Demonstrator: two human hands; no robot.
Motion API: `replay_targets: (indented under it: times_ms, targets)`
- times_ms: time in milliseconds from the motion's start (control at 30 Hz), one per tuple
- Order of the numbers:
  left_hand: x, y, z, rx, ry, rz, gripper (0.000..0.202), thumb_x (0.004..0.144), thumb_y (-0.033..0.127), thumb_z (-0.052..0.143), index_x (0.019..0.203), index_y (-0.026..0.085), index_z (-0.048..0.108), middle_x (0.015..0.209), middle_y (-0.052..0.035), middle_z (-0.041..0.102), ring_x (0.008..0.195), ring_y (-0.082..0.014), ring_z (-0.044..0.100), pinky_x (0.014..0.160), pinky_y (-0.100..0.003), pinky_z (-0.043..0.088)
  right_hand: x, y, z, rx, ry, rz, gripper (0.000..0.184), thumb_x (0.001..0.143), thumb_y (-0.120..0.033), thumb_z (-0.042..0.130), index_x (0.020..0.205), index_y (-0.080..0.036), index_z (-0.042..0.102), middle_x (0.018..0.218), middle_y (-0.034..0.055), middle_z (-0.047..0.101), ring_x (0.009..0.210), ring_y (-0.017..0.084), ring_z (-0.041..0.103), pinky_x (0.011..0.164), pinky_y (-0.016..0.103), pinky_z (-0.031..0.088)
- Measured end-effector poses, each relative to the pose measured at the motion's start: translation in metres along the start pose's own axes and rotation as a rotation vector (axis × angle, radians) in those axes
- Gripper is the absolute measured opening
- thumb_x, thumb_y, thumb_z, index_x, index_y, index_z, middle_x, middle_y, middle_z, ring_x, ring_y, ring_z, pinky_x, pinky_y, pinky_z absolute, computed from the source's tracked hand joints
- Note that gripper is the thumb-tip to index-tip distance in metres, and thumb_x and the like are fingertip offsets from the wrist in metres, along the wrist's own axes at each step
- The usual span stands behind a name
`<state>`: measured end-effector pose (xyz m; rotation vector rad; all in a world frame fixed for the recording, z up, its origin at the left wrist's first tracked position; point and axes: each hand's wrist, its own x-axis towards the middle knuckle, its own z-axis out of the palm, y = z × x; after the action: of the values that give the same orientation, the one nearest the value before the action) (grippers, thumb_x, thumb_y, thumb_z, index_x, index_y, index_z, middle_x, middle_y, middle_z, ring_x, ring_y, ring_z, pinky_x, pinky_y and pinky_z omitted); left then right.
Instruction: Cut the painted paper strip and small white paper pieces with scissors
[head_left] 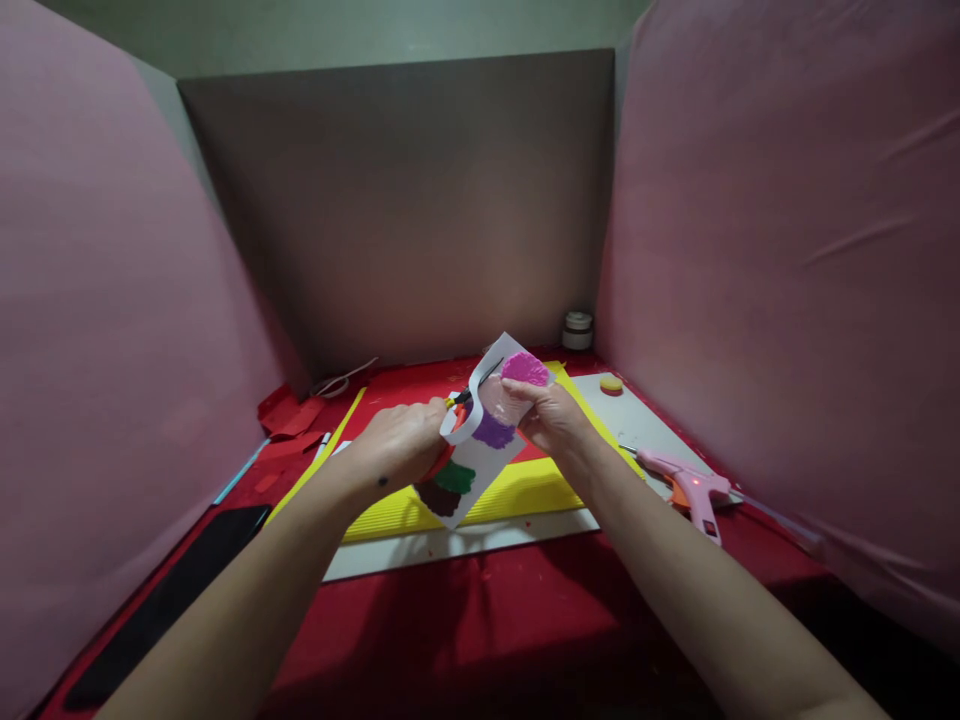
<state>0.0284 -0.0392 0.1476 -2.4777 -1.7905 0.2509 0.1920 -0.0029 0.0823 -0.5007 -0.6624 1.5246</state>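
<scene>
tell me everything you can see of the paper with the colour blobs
The paper is a white sheet with painted blobs in a row: pink on top, then purple, green and brown. It is held tilted above a yellow mat. The right hand pinches its upper right edge; scissors in the left hand bite into its left side, where a narrow white strip curls away.
</scene>
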Motion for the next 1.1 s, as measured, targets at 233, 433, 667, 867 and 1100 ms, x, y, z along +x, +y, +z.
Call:
replay_targets:
  times_ms: [233,433,667,867,1100]
  targets:
    - [0.0,0.001,-0.008,0.007,0.011,0.016,0.027,0.077,0.036,0.037,0.085,0.018,0.054,0.083,-0.0119,0.069,0.071,-0.0252,0.064,0.051,-0.028,0.035,0.002,-0.004,0.006,0.0,0.012,0.014,0.013,0.062,-0.006,0.065,0.07,-0.016,0.066,0.068,0.0021,0.07,0.064,0.015,0.064,0.068,0.026,0.052]
    - [-0.001,-0.005,-0.006,0.045,0.058,0.074,0.024,0.076,0.031,0.038,0.087,0.018,0.054,0.076,-0.01,0.069,0.065,-0.0221,0.063,0.051,-0.027,0.033,0.002,-0.006,0.004,0.013,0.009,0.009,0.013,0.062,-0.007,0.068,0.07,-0.016,0.064,0.066,0.0011,0.07,0.06,0.014,0.064,0.064,0.026,0.051]
    - [0.0,0.001,-0.003,-0.099,0.025,0.035,0.028,0.077,0.04,0.036,0.085,0.02,0.054,0.074,-0.0074,0.068,0.065,-0.0235,0.063,0.051,-0.029,0.035,0.007,-0.001,0.004,0.127,0.081,-0.085,0.007,0.066,-0.011,0.066,0.071,-0.016,0.065,0.067,0.0017,0.071,0.066,0.016,0.066,0.073,0.03,0.053]
    - [0.009,0.0,-0.01,0.005,0.067,0.048,0.026,0.068,0.03,0.045,0.09,0.017,0.052,0.084,-0.0116,0.069,0.072,-0.026,0.064,0.051,-0.029,0.035,0.015,0.0,0.014,0.108,0.038,-0.141,0.012,0.063,-0.01,0.069,0.072,-0.017,0.064,0.067,0.0009,0.07,0.067,0.018,0.066,0.077,0.034,0.053]
    - [0.015,-0.005,-0.016,-0.044,0.092,0.049,0.02,0.072,0.032,0.044,0.079,0.019,0.056,0.078,-0.0096,0.069,0.069,-0.023,0.065,0.051,-0.027,0.036,0.026,-0.005,0.018,0.074,0.059,-0.162,0.01,0.062,-0.008,0.068,0.067,-0.015,0.064,0.065,0.0024,0.07,0.062,0.017,0.065,0.074,0.034,0.054]
